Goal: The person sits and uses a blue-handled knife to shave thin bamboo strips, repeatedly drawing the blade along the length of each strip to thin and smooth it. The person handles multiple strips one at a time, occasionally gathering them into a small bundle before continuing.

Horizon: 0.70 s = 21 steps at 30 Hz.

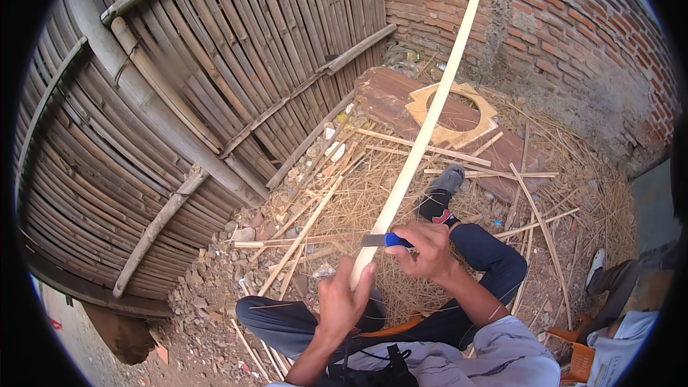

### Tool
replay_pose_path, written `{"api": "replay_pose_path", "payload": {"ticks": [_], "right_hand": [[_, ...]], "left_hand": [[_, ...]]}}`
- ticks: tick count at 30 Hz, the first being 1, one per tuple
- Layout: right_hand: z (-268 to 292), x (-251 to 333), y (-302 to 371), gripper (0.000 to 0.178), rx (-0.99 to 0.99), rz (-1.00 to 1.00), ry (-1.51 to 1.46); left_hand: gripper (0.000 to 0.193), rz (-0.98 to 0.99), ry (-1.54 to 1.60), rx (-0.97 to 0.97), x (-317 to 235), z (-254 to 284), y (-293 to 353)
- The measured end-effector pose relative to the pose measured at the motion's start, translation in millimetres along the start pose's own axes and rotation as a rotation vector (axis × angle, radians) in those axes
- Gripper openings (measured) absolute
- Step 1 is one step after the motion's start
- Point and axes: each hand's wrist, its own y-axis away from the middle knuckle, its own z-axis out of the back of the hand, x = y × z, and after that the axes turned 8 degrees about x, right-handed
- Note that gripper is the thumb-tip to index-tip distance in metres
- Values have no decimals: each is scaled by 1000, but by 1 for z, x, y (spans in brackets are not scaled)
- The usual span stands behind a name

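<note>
A long, pale strip of split wood or bamboo (pixel 423 136) slants up and away from my lap toward the brick wall. Its near end is gripped in my left hand (pixel 340 301), with the thumb lying along it. My right hand (pixel 428 249) is closed round a knife (pixel 395 240) with a blue handle. The knife's grey blade lies across the strip, just beyond my left hand, and touches it. Both hands are above my bent legs, and my right foot rests on the shavings.
Shavings and loose strips (pixel 304 233) litter the stony ground. Ahead lie a brown board (pixel 383 97) and a wooden frame with a round hole (pixel 476 93). A bamboo wall (pixel 215 50) stands left, a brick wall (pixel 566 36) behind. Another person sits near an orange chair (pixel 580 362) at right.
</note>
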Motion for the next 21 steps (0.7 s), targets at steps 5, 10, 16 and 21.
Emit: {"api": "replay_pose_path", "payload": {"ticks": [5, 10, 16, 21], "right_hand": [[1, -2, -5, 30, -14, 37, 72], [27, -58, -24, 28, -403, -250, 192], [71, -93, -19, 29, -405, -483, 76], [-12, -129, 47, 38, -69, -710, -288]], "left_hand": [[25, 22, 1, 22, -1, 5, 0], [26, 54, -120, 80, 15, 13, 16], [26, 121, -28, -4, 45, 16, 32], [25, 146, -16, -116, 79, 8, 6]]}}
